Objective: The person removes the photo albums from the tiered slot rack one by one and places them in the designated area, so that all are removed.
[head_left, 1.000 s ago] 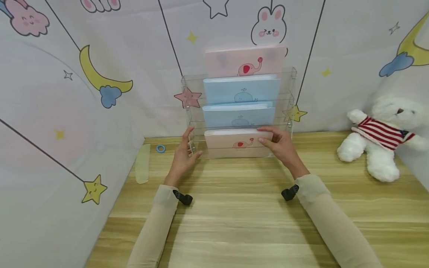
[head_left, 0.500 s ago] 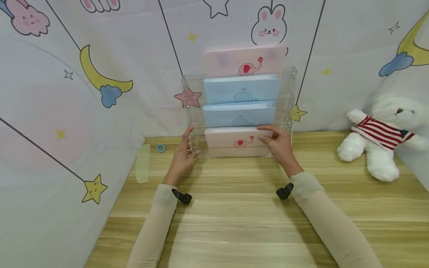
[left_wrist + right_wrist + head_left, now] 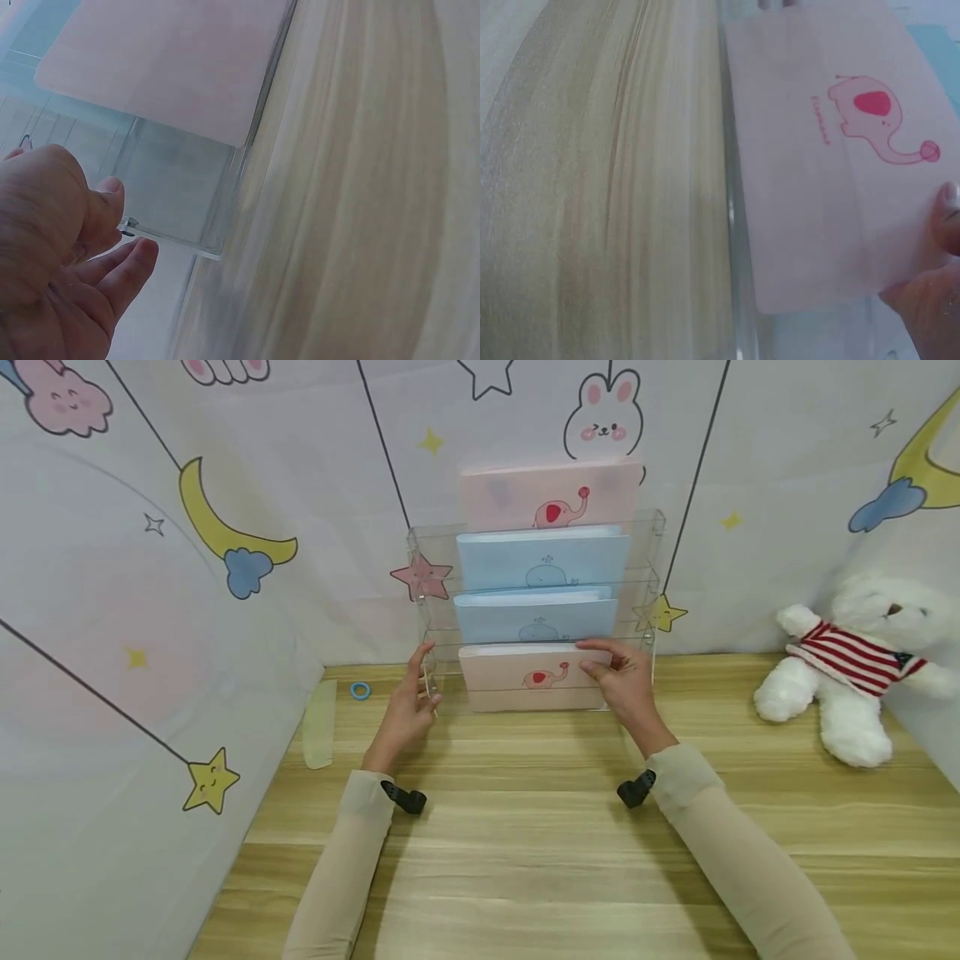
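Note:
A clear acrylic tiered rack (image 3: 637,550) stands against the back wall and holds pink and blue booklets. In the lowest tier sits a pink booklet (image 3: 495,672) with a red elephant print. My right hand (image 3: 628,689) pinches its right end, thumb in front and fingers behind the top edge. The right wrist view shows the pink cover (image 3: 802,195) nearly whole, with the thumb at its side. My left hand (image 3: 405,710) grips the left side of the rack. From the left wrist, thumb and fingers (image 3: 139,262) curl round the edge of the clear panel (image 3: 180,187).
Two blue whale booklets (image 3: 495,560) and another pink elephant booklet (image 3: 502,497) fill the upper tiers. Left on the wooden table lie a blue ring (image 3: 360,691) and a pale green strip (image 3: 320,727). A white teddy bear (image 3: 858,668) sits at the right.
The pink booklet in the lowest tier has risen slightly and shifted right, with my right hand moving a little inward. My left thumb has drawn slightly left along the rack's side.

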### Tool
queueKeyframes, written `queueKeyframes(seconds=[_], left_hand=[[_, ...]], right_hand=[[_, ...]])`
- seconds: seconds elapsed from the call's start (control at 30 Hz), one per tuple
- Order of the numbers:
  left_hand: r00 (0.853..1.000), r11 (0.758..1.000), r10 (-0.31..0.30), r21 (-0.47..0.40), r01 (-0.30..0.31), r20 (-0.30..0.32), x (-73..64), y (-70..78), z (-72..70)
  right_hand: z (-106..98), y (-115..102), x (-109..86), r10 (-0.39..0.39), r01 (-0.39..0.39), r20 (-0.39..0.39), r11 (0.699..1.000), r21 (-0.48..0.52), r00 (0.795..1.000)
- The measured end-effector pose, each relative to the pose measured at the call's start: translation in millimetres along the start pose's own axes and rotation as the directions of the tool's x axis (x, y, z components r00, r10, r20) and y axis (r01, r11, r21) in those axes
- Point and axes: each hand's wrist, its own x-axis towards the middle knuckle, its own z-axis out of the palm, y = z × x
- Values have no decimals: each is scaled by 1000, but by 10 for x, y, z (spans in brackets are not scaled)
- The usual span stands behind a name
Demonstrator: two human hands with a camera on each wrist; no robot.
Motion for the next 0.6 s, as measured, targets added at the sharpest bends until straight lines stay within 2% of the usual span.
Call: queueKeyframes(seconds=[0.37, 0.6], left_hand=[[1000, 1000, -5, -30, 5, 1, 2, -10, 6], [1000, 1000, 5, -29, -5, -5, -1, -20, 10]], right_hand=[[-29, -157, 55, -47, 48, -14, 998, 49, 999], [-84, -241, 75, -41, 42, -21, 998, 43, 999]])
